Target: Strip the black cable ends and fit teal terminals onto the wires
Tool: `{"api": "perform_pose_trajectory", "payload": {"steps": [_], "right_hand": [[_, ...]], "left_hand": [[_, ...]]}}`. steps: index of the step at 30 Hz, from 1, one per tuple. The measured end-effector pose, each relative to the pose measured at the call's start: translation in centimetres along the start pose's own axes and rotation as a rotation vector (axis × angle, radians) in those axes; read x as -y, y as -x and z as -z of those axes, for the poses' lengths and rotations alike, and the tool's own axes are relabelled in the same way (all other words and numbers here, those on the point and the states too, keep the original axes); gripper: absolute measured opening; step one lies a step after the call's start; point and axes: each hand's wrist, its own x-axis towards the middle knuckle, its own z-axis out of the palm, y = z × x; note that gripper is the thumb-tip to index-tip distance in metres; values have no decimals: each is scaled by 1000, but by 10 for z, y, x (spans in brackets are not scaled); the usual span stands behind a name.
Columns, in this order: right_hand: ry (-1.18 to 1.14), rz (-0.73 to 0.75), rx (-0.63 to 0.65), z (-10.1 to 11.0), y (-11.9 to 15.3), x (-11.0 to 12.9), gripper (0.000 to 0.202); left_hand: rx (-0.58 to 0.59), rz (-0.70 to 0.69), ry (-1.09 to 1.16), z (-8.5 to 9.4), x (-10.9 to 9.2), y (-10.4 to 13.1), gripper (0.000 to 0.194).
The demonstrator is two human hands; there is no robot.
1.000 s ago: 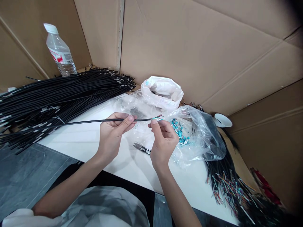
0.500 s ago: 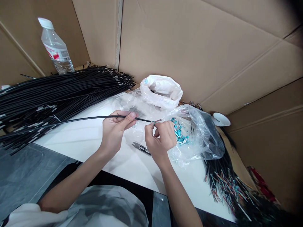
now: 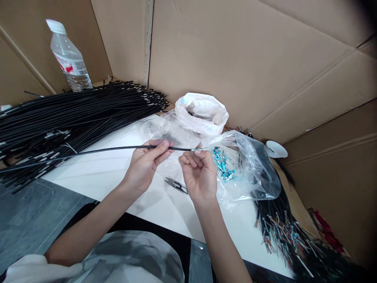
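My left hand (image 3: 143,163) is closed around a long black cable (image 3: 118,148), thumb on top, a short way back from its stripped end. Thin reddish wires (image 3: 199,145) fan out of that end, and a teal strip of foil (image 3: 194,149) shows beside them. My right hand (image 3: 198,173) sits just under the wires with its palm turned up. Its fingers are curled and pinch at the stripped end; the exact contact is partly hidden. Below, between my hands, black thread snips (image 3: 176,184) lie on the white table (image 3: 165,212).
Bundled black cables (image 3: 73,114) fill the left side, near a water bottle (image 3: 70,59). A white bag (image 3: 203,114) stands behind, with a clear bag (image 3: 256,177) and teal foil scraps (image 3: 224,165) at right. Stripped cables (image 3: 282,232) hang front right. Cardboard walls (image 3: 235,59) enclose the table.
My right hand has rolled from knuckles up to palm up at the cable end. The wires have fanned out and the teal strip shows more. My left hand has shifted slightly right.
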Motion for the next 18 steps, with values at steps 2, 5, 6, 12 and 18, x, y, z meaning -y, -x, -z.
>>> {"api": "perform_pose_trajectory", "payload": {"steps": [2, 5, 6, 12, 18], "right_hand": [[-11, -79, 65, 2, 1, 2, 45], [200, -94, 129, 15, 5, 2, 30], [334, -54, 140, 23, 8, 1, 25], [1253, 330, 375, 72, 38, -10, 29], [1577, 427, 495, 90, 50, -12, 28]], "left_hand": [[1, 3, 1, 1, 0, -2, 21], [-12, -25, -12, 3, -1, -5, 21], [-19, -42, -20, 4, -2, -6, 22], [-21, -72, -64, 7, -4, -9, 26], [0, -50, -31, 9, -1, -10, 21]]}}
